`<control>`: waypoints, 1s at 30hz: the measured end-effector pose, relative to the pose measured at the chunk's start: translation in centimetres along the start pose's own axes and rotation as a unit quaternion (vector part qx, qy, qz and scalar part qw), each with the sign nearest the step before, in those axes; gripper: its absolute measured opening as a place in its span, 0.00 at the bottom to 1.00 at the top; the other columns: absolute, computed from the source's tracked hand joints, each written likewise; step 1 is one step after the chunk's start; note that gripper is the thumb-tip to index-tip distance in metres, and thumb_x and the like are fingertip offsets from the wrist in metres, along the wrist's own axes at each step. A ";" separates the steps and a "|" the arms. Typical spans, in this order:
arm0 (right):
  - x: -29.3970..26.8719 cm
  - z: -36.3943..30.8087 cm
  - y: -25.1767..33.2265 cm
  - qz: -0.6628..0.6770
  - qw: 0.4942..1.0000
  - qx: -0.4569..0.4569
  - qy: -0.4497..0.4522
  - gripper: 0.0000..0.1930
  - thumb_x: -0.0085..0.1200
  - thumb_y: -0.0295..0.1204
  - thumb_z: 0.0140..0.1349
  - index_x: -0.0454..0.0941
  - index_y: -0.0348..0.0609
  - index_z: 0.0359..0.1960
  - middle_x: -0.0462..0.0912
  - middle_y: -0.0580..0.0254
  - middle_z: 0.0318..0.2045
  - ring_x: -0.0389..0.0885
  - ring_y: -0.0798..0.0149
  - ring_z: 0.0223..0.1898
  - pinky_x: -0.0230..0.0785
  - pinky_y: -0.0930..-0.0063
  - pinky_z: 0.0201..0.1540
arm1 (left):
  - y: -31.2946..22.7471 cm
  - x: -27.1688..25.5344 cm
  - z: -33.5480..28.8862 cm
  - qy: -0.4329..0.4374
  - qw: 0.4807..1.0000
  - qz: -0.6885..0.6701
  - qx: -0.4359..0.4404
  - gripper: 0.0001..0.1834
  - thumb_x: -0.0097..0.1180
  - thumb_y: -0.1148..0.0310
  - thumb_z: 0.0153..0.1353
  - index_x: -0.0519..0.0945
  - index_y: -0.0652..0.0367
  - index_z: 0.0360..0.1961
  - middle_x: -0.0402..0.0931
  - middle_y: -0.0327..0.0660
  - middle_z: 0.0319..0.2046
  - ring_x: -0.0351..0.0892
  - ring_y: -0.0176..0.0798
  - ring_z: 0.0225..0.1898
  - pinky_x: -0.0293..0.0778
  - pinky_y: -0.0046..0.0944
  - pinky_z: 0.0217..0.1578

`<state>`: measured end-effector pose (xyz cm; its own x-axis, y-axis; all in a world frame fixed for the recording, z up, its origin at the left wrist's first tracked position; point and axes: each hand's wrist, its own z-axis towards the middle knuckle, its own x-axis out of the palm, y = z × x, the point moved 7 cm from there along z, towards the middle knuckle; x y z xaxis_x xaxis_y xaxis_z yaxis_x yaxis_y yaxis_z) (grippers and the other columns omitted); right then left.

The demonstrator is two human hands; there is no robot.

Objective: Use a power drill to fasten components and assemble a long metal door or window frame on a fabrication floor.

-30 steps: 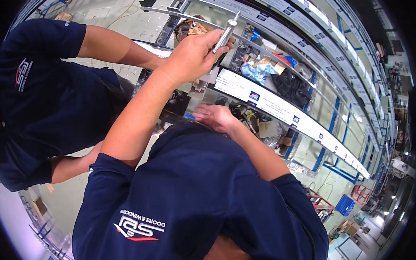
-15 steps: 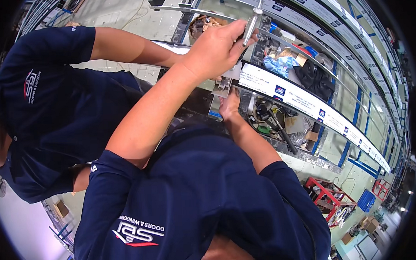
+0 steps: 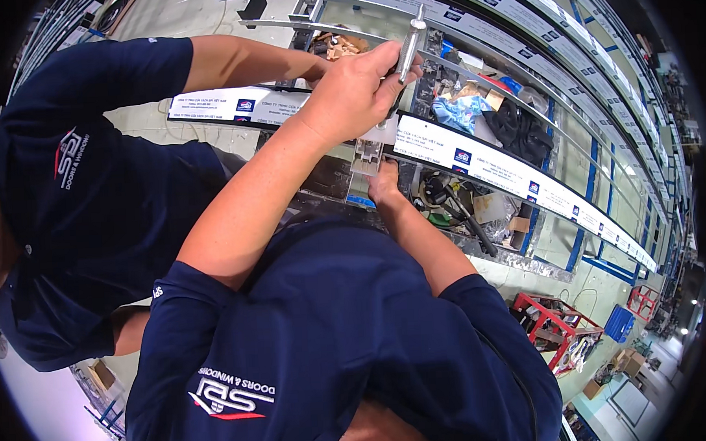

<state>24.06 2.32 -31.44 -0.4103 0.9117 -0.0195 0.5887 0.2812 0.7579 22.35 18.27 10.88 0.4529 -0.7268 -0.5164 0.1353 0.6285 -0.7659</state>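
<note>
My left hand (image 3: 363, 90) is closed around a slim silver metal tool (image 3: 413, 48) with a thin pointed tip, held upright above the bench. Just below it is the end of a long dark profile with white printed film (image 3: 492, 163), which stretches away to the right. At that end sits a short cut metal profile piece (image 3: 364, 158) with an open, chambered section. My right hand (image 3: 384, 183) grips the near side of the profile end, beside the cut piece; its fingertips are partly hidden. The co-worker's hand is largely hidden behind my left wrist.
To my left, a co-worker in a navy shirt (image 3: 107, 176) leans in beside another film-covered profile (image 3: 230, 106). Bench trays hold rags (image 3: 462, 109), a black cloth (image 3: 519, 134) and tools (image 3: 446, 193). A red metal frame (image 3: 550, 322) and a blue crate (image 3: 619, 323) stand at lower right.
My left hand and the tool have shifted slightly left. The co-worker's arm has moved up, and the film-covered profile on the left shows much more. My right hand stays at the profile end.
</note>
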 end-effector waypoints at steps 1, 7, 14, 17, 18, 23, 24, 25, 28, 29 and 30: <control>-0.2 0.4 -0.6 0.052 0.999 -0.009 -0.007 0.16 0.55 0.36 0.75 0.79 0.35 0.52 0.87 0.52 0.42 0.86 0.57 0.40 0.75 0.62 0.40 | 0.0 0.0 0.0 -0.004 1.000 0.000 0.006 0.12 0.60 0.73 0.73 0.79 0.60 0.56 0.90 0.46 0.44 0.91 0.47 0.49 0.83 0.42 0.49; 1.8 -1.8 0.7 0.175 0.984 0.030 0.009 0.12 0.67 0.28 0.64 0.81 0.39 0.46 0.86 0.58 0.34 0.86 0.62 0.30 0.74 0.65 0.26 | 0.4 -1.5 -1.5 -0.056 0.996 0.066 -0.031 0.13 0.73 0.65 0.66 0.83 0.60 0.44 0.86 0.43 0.31 0.84 0.38 0.28 0.79 0.39 0.34; 1.1 0.6 -0.4 0.078 0.993 -0.015 0.092 0.13 0.65 0.34 0.64 0.84 0.39 0.46 0.89 0.55 0.39 0.88 0.59 0.37 0.79 0.61 0.35 | -0.4 -0.3 -0.4 -0.014 0.999 0.050 0.013 0.14 0.73 0.67 0.65 0.82 0.63 0.43 0.88 0.44 0.37 0.90 0.43 0.40 0.84 0.40 0.41; 0.6 0.6 -0.4 -0.016 0.992 -0.043 0.115 0.13 0.63 0.35 0.65 0.85 0.40 0.44 0.89 0.53 0.39 0.89 0.57 0.39 0.79 0.59 0.36 | -0.9 0.5 -0.9 0.026 0.998 -0.057 0.014 0.11 0.67 0.72 0.69 0.82 0.63 0.49 0.89 0.44 0.42 0.92 0.45 0.46 0.85 0.42 0.46; 0.2 0.7 -0.4 -0.046 0.990 -0.055 0.120 0.13 0.62 0.36 0.65 0.86 0.41 0.44 0.89 0.53 0.39 0.89 0.56 0.39 0.80 0.59 0.37 | -1.1 0.5 -0.8 0.045 0.997 -0.062 0.001 0.12 0.65 0.73 0.69 0.82 0.63 0.52 0.89 0.44 0.41 0.92 0.46 0.48 0.85 0.42 0.47; -0.3 1.7 -0.8 -0.169 0.969 -0.114 0.138 0.13 0.59 0.39 0.66 0.88 0.42 0.41 0.90 0.50 0.40 0.90 0.54 0.41 0.81 0.57 0.40 | -1.2 -0.5 0.1 0.034 0.998 0.044 0.016 0.16 0.71 0.68 0.65 0.80 0.62 0.48 0.86 0.46 0.32 0.89 0.49 0.38 0.83 0.43 0.40; -0.2 2.1 -0.9 -0.195 0.962 -0.126 0.140 0.14 0.58 0.40 0.66 0.88 0.43 0.40 0.90 0.50 0.40 0.90 0.53 0.42 0.81 0.57 0.41 | -1.2 -0.9 0.3 0.024 0.998 0.050 -0.007 0.16 0.73 0.67 0.63 0.79 0.62 0.44 0.83 0.46 0.31 0.86 0.51 0.35 0.81 0.44 0.39; 0.4 2.6 -1.6 -0.226 0.953 -0.140 0.146 0.14 0.58 0.40 0.67 0.88 0.43 0.40 0.90 0.49 0.40 0.90 0.53 0.42 0.81 0.56 0.41 | -0.8 -1.4 0.1 0.013 0.998 0.056 -0.035 0.17 0.75 0.65 0.62 0.77 0.61 0.40 0.81 0.47 0.29 0.83 0.53 0.32 0.79 0.45 0.38; 1.2 4.5 -2.8 -0.330 0.910 -0.206 0.144 0.16 0.56 0.42 0.67 0.90 0.44 0.38 0.91 0.48 0.40 0.91 0.51 0.44 0.82 0.55 0.43 | -0.5 -1.3 0.2 0.016 1.000 -0.009 -0.021 0.19 0.76 0.64 0.60 0.77 0.61 0.41 0.81 0.47 0.29 0.81 0.51 0.30 0.79 0.42 0.38; 0.9 5.2 -3.1 -0.367 0.891 -0.231 0.132 0.17 0.55 0.43 0.68 0.90 0.45 0.38 0.91 0.47 0.41 0.91 0.50 0.44 0.82 0.55 0.43 | -0.7 -0.8 0.5 0.021 0.999 -0.030 0.000 0.19 0.76 0.64 0.61 0.78 0.61 0.42 0.81 0.47 0.29 0.81 0.51 0.30 0.79 0.42 0.38; 0.4 5.8 -3.2 -0.394 0.877 -0.248 0.118 0.17 0.54 0.43 0.68 0.90 0.45 0.37 0.91 0.47 0.41 0.91 0.50 0.45 0.82 0.54 0.44 | -0.8 -0.1 0.8 0.039 0.999 -0.026 0.005 0.18 0.74 0.67 0.63 0.78 0.63 0.45 0.83 0.46 0.34 0.83 0.45 0.34 0.81 0.41 0.38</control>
<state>26.02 3.50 -37.67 -0.7210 0.3892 -0.5733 -0.2938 0.5776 0.7616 22.94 18.03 11.86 0.3744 -0.7779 -0.5046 0.1659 0.5917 -0.7889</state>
